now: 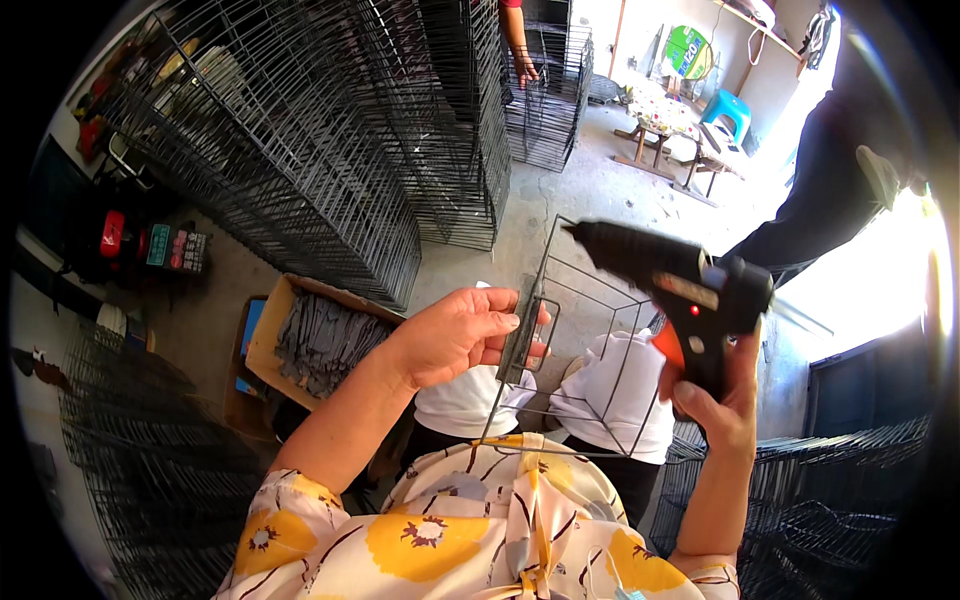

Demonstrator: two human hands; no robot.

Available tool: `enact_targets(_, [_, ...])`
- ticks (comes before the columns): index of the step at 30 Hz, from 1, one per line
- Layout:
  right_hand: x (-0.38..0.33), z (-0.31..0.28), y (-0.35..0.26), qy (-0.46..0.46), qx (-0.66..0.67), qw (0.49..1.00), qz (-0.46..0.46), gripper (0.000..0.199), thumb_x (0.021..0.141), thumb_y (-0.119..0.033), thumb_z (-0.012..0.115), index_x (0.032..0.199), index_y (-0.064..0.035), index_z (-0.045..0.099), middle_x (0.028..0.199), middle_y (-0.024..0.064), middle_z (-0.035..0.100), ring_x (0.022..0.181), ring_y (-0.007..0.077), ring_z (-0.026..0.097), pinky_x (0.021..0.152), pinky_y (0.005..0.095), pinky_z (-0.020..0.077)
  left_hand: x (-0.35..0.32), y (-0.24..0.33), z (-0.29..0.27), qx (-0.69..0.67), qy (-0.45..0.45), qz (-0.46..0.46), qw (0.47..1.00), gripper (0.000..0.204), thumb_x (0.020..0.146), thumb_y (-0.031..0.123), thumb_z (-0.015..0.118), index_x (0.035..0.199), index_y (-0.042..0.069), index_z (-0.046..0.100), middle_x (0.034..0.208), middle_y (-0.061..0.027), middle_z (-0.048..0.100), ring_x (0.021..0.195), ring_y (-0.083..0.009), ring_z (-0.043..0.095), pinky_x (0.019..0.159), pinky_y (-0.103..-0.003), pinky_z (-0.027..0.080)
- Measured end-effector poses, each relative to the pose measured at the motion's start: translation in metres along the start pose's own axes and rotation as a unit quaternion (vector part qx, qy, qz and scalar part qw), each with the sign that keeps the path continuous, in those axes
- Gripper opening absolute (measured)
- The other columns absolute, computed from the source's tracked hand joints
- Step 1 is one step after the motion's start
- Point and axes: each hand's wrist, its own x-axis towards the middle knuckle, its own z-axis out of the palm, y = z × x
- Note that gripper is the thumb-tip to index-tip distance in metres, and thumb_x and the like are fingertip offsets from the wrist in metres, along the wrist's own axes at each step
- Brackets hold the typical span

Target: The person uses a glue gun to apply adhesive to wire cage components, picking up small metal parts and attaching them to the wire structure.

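My right hand [722,400] is wrapped round the grip of a black glue gun [705,300] with an orange trigger and a small red light. Its nozzle points up and to the left, above a thin dark wire rack [570,454] that stands in front of my lap. My left hand [465,338] is closed at the rack's left side. Its fingers pass through the wires there, beside a dark grey strip [518,335] lying along that side. Whether the strip is fastened to the wire, I cannot tell.
A cardboard box [268,335] of grey strips stands at my left. Tall stacks of wire racks [300,150] rise ahead, and more racks [800,500] lie at right. Another person's hand [526,68] touches far racks. A blue stool [729,114] stands behind low benches. A dark-trousered leg [825,190] is at right.
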Motion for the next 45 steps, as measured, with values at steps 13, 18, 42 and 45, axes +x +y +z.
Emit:
enact_targets(13, [0.091,0.053,0.033,-0.215,-0.484,0.839,-0.126,0.049,0.068,0.0,0.072,0.114,-0.0176,0.072,0.139,0.0213,0.035,0.121,0.0422,0.05,0.099,0.0446,0.0467,-0.006,0.001,0.005,-0.01,0.02,0.019,1.0,0.028,0.098,0.007,0.052,0.124,-0.002,0.057,0.112,-0.0103,0.064,0.104,-0.0199,0.064,0.093,-0.038,0.055])
enact_targets(18, [0.104,0.066,0.042,-0.258,-0.529,0.795,-0.144,0.046,0.067,0.0,0.072,0.109,-0.0178,0.073,0.139,0.0212,0.036,0.117,0.0406,0.05,0.095,0.043,0.0485,-0.004,0.0,0.006,-0.009,0.01,0.0,1.0,0.028,0.097,0.005,0.05,0.123,0.0,0.057,0.109,-0.0098,0.064,0.1,-0.019,0.065,0.093,-0.039,0.054])
enact_targets(42, [0.134,0.051,0.036,-0.322,-0.55,0.762,-0.117,0.015,0.068,-0.021,0.081,0.082,-0.0194,0.079,0.132,0.0099,0.049,0.109,0.031,0.055,0.087,0.0391,0.0501,-0.007,-0.041,0.04,0.111,0.176,0.09,0.974,0.035,0.085,0.003,0.071,0.118,0.0,0.06,0.078,0.0024,0.055,0.064,-0.0051,0.053,0.055,-0.02,0.045])
enact_targets(45, [0.136,0.052,0.037,-0.313,-0.546,0.77,-0.109,0.014,0.068,-0.02,0.081,0.082,-0.0204,0.079,0.132,0.0082,0.05,0.107,0.0298,0.056,0.085,0.0389,0.0514,-0.005,-0.055,0.03,0.023,0.185,0.087,0.979,0.035,0.089,0.005,0.069,0.122,-0.001,0.06,0.079,0.0011,0.057,0.063,-0.0049,0.053,0.051,-0.019,0.044])
